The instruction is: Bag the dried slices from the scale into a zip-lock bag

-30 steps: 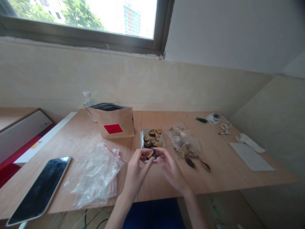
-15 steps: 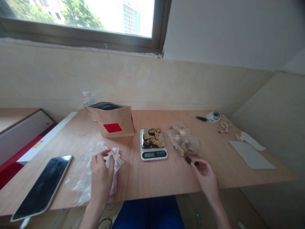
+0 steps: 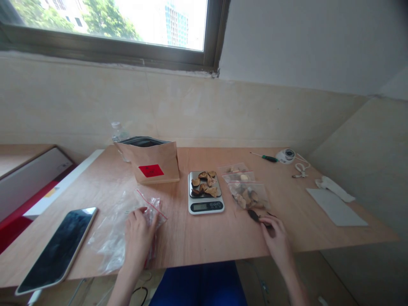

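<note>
"Where's the left hand [image 3: 139, 236]?"
"At the clear bags [image 3: 111, 244], eight o'clock from the scale [image 3: 207, 207]. Fingers a bit apart; can't tell if they grip."
"And the right hand [image 3: 278, 240]?"
"Four o'clock, fingers narrow at dark dried pieces [image 3: 253, 215]. Can't tell if they pinch."

Nothing legible on red label [image 3: 151, 171] or scale display [image 3: 200, 207]
</note>
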### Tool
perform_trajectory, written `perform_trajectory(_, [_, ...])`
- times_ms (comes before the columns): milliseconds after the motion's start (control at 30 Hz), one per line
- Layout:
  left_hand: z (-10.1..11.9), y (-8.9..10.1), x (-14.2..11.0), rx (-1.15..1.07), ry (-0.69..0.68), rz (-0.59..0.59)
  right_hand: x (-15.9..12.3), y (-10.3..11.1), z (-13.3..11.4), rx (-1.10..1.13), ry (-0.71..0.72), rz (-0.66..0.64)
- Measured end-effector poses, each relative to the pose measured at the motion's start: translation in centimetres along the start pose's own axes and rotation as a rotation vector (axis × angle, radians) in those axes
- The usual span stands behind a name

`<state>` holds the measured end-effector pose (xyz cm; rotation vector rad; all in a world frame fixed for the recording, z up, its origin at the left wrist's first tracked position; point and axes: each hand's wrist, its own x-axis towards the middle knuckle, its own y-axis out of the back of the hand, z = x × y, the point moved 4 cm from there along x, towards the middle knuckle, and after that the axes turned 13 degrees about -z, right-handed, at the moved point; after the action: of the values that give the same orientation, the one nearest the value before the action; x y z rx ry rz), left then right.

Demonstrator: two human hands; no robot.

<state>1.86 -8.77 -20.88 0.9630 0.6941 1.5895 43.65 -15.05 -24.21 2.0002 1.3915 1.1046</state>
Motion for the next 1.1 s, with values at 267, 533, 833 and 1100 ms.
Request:
perform_trajectory(267, [-1.2,-0.9,0.2,0.068,0.029,-0.08,-0.4,-0.2,0.4,0.003,0.01,-0.008])
perform_trajectory(533, [-2.0,-1.4,0.8,-0.007,0.122,-0.052,-0.5,0.4,-1.3,-0.082,0.045,0.165])
perform_trajectory(833, [-1.4,-1.3,1.2,-0.136,0.108,-0.152,-0.2,0.6,-9.1,-0.006,0.12,0.238])
perform_trajectory(1100, [-0.8,-0.2,2.3,-0.053,0.284,-0.245,-0.9,-3.9,-16.3,0.248,0.242,-0.054])
